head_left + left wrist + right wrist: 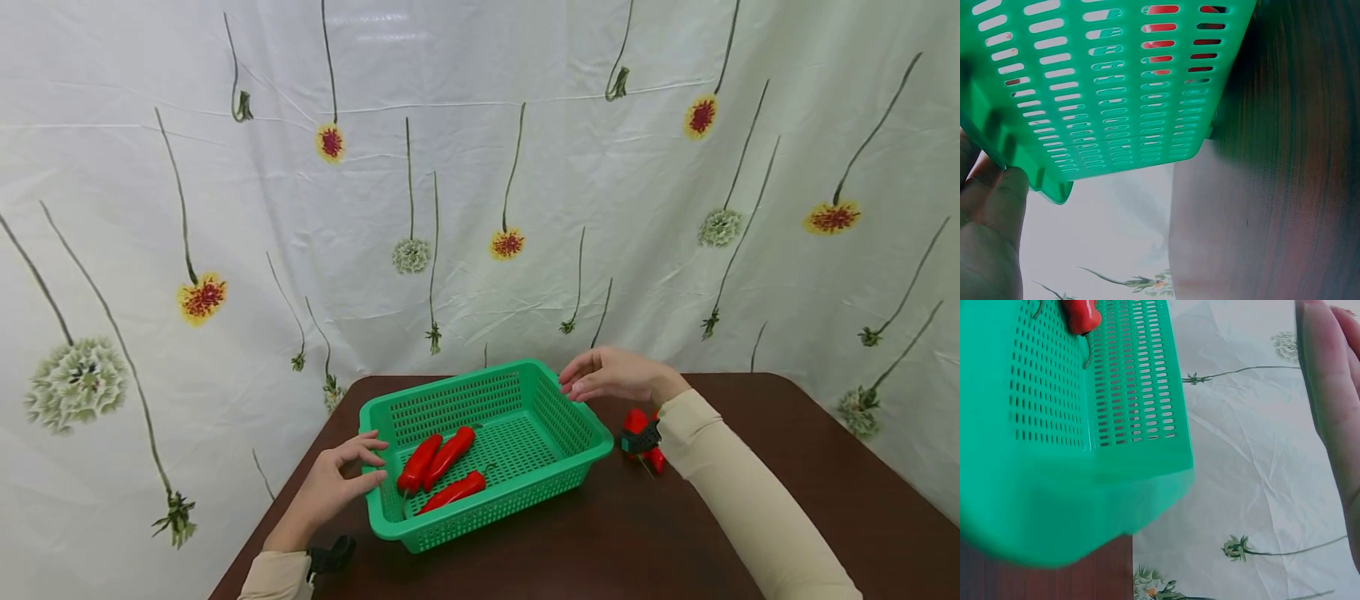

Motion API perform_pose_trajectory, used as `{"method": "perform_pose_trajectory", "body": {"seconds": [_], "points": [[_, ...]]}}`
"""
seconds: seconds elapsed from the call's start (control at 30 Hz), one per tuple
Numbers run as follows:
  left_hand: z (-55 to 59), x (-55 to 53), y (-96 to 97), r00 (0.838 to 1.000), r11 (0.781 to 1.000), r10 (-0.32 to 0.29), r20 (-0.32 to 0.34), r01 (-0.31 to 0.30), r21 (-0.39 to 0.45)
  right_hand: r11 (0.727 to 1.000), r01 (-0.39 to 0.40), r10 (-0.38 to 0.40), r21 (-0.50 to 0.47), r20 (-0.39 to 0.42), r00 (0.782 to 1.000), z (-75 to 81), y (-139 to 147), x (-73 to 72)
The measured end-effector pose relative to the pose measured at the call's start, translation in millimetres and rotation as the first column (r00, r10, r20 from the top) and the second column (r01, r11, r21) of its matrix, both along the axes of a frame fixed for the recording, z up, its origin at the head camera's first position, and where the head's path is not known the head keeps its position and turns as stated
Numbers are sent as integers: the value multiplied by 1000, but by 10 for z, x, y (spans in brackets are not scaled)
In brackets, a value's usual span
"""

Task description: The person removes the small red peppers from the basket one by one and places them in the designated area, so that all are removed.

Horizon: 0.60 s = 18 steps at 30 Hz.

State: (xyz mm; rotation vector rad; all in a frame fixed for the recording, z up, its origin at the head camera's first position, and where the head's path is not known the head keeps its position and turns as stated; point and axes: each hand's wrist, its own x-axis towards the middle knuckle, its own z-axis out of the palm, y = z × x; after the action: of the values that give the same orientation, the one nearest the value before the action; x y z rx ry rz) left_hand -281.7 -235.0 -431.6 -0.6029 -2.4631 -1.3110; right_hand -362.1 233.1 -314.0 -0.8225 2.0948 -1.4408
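Green basket (517, 446) holding red peppers (450, 457) sits on a dark surface (637, 533), left grip (330, 487) spread against it; only the right wrist view shows clear space before the loosely spread right grip (618, 375).

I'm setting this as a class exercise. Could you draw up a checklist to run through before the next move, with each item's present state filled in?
1. The green basket is upright on the dark table: ok.
2. The three red peppers are inside it: ok, lying toward its left end.
3. The left grip is at the basket's left end: ok.
4. The right grip holds the rim: not ok; the right wrist view shows a gap.
5. No other red items lie outside: not ok; some are on the table to the right.
6. Number of those: cannot tell; the wrist strap partly hides them.
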Motion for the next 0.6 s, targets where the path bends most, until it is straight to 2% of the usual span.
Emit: {"method": "perform_pose_trajectory", "body": {"seconds": [0.23, 0.4, 0.6], "points": [[8, 2, -3, 1000, 1000, -3, 3, 3, 15, 989, -76, 72, 126, 35, 997, 35, -214, -111], [10, 1, -2, 1000, 1000, -3, 9, 3, 15, 978, -127, 117, 168, 69, 991, 30, -348, -171], [9, 1, 4, 1000, 1000, 8, 14, -8, 3, 946, -206, 190, 249, 88, 978, 31, -510, -233]]}}
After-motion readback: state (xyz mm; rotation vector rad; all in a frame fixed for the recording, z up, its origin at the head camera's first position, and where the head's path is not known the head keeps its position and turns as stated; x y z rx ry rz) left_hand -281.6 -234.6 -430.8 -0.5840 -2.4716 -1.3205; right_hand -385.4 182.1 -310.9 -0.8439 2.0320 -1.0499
